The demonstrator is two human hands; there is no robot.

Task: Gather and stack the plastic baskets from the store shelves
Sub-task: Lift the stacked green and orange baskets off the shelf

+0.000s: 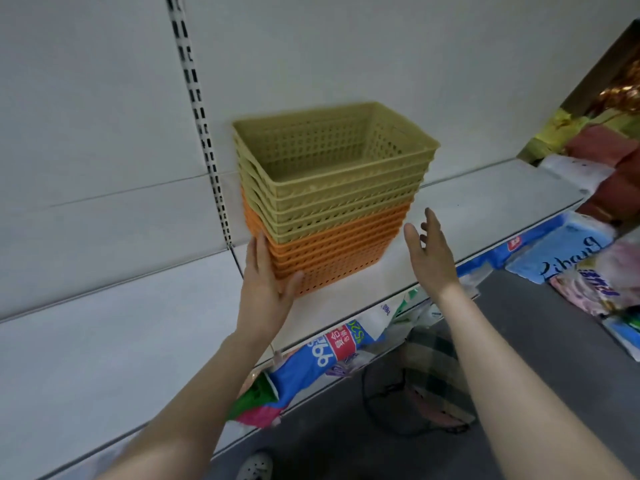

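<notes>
Basket stack (329, 202) at shelf's (485, 199) front edge; left hand (266, 282) flat against it, right hand (431, 251) spread, needs to close in

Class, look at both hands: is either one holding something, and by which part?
The left hand presses flat against the near left corner of the orange baskets; no closed grip. The right hand is open, touching nothing.

The baskets (332, 188) are matt, perforated plastic in yellow-green and orange. The shelf (104, 341) looks like smooth white painted metal. Glossy plastic-wrapped packs (332, 348) lie below it.
</notes>
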